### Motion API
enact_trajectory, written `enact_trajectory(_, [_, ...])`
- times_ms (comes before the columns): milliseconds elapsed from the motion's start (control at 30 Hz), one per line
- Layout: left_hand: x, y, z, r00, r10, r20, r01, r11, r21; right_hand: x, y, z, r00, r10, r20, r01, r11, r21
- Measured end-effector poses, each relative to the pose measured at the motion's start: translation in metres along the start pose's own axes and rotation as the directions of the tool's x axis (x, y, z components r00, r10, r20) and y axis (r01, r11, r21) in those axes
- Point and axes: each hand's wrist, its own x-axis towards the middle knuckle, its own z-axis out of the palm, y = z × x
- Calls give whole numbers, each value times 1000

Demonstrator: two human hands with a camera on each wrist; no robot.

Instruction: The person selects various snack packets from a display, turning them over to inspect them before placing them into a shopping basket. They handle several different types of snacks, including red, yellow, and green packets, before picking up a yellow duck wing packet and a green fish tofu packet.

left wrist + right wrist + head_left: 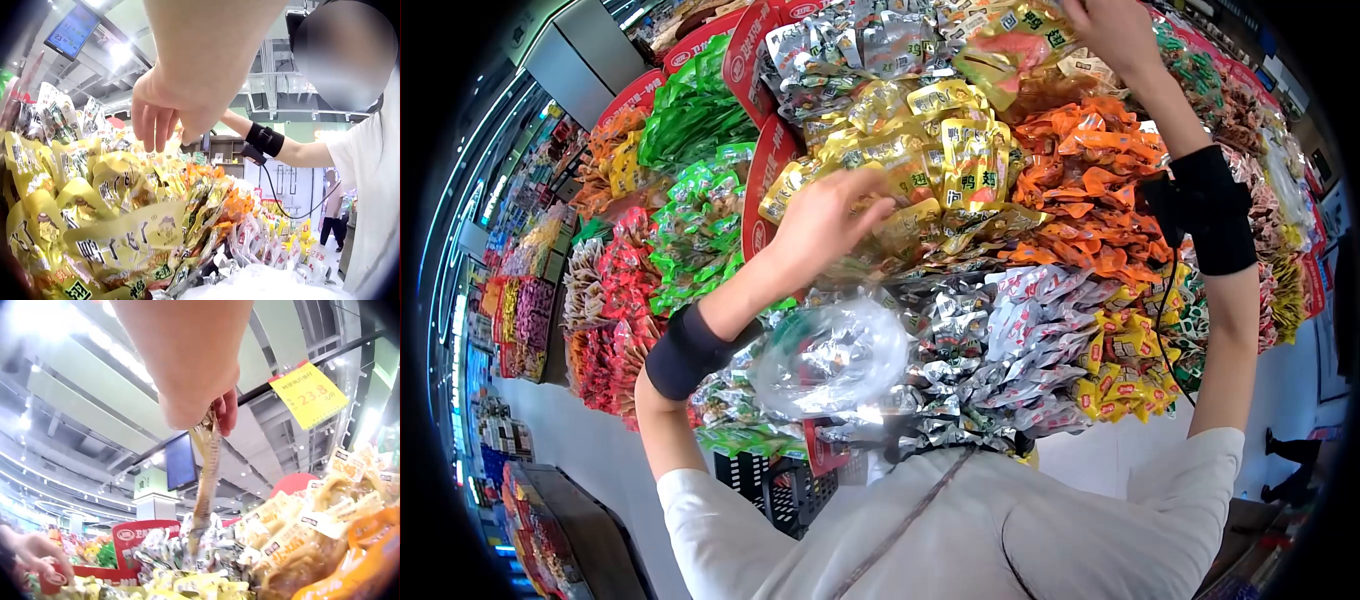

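Gold packet: raised at the top of the head view, right of middle; the right wrist view shows it nearly edge-on, hanging down, its lower end overlapping silver packets.
Right hand: upper edge of the head view, fingers pinching the packet's top.
Left hand: just left of the middle of the head view, over the gold heap; fingers loosely bent, hanging downward. Cannot tell whether the tips touch the packets beneath.
Plastic bag: clear, blurred, below the left hand.
Orange packets: right of the gold heap, against it.
Green packets: upper left of the head view, beside a red board.
Price sign: yellow, upper right of the right wrist view.
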Motion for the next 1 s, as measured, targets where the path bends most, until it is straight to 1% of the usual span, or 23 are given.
enact_trajectory(33, [2, -2, -3, 998, -58, -4, 58, 998, -15, 3, -3, -7, 999, -31, -42, 33, 999, 44])
enact_trajectory(67, [5, 2, -8, 994, -63, -92, 54, 994, -94, 6, -7, -13, 994, -61, -86, 68, 994, 85])
enact_trajectory(133, [14, 15, -17, 960, -90, -264, 24, 969, -246, 6, -33, -32, 998, -40, -46, 50, 966, 252])
enact_trajectory(200, [16, 15, -18, 958, -158, -237, 27, 879, -476, 3, -56, -40, 1000, -22, 4, 19, 921, 390])
enact_trajectory(233, [14, 20, -20, 971, -218, -96, 99, 737, -669, -1, -65, -41, 999, -15, 33, -2, 896, 445])
enact_trajectory(267, [12, 27, -22, 969, -241, 55, 184, 551, -814, -4, -70, -39, 998, -9, 64, -24, 867, 497])
enact_trajectory(333, [6, 35, -21, 935, -294, 198, 314, 431, -846, -9, -73, -30, 983, 18, 182, -125, 794, 595])
enact_trajectory(367, [2, 39, -18, 920, -339, 196, 336, 428, -839, -12, -73, -24, 974, 22, 226, -166, 747, 643])
enact_trajectory(400, [-1, 44, -19, 888, -381, 257, 408, 396, -823, -16, -72, -15, 963, 22, 269, -208, 697, 686])
enact_trajectory(433, [-5, 44, -16, 883, -387, 267, 420, 394, -818, -21, -65, 2, 969, -8, 246, -175, 680, 712])
enact_trajectory(500, [-13, 39, -6, 864, -408, 295, 457, 390, -799, -30, -65, 15, 908, 32, 418, -357, 579, 733])
enact_trajectory(567, [-20, 34, 1, 878, -384, 286, 451, 459, -765, -37, -74, 19, 822, 66, 565, -531, 445, 721])
enact_trajectory(600, [-23, 32, 5, 884, -371, 283, 447, 493, -746, -40, -79, 20, 775, 84, 626, -616, 316, 721])
enact_trajectory(633, [-27, 30, 9, 892, -358, 274, 421, 442, -793, -42, -83, 21, 723, 92, 685, -688, 180, 703])
enact_trajectory(667, [-29, 29, 13, 907, -346, 240, 384, 447, -808, -44, -87, 20, 667, 89, 740, -745, 41, 666])
enact_trajectory(700, [-31, 30, 15, 920, -334, 205, 347, 452, -822, -43, -91, 16, 587, 79, 805, -806, -35, 591])
enact_trajectory(733, [-32, 33, 16, 931, -322, 170, 310, 456, -834, -44, -93, 18, 590, 103, 801, -804, -15, 594])
enact_trajectory(800, [-34, 35, 14, 914, -352, 200, 347, 427, -835, -46, -96, 24, 593, 150, 791, -802, 26, 597])
enact_trajectory(833, [-35, 35, 13, 907, -364, 213, 361, 410, -837, -46, -95, 25, 616, 102, 781, -788, 78, 611])
enact_trajectory(933, [-37, 34, 14, 899, -369, 235, 379, 391, -839, -51, -89, 36, 605, 120, 788, -782, 276, 558])
enact_trajectory(1000, [-38, 33, 14, 900, -366, 236, 378, 391, -839, -52, -88, 38, 564, 97, 820, -808, 268, 524])
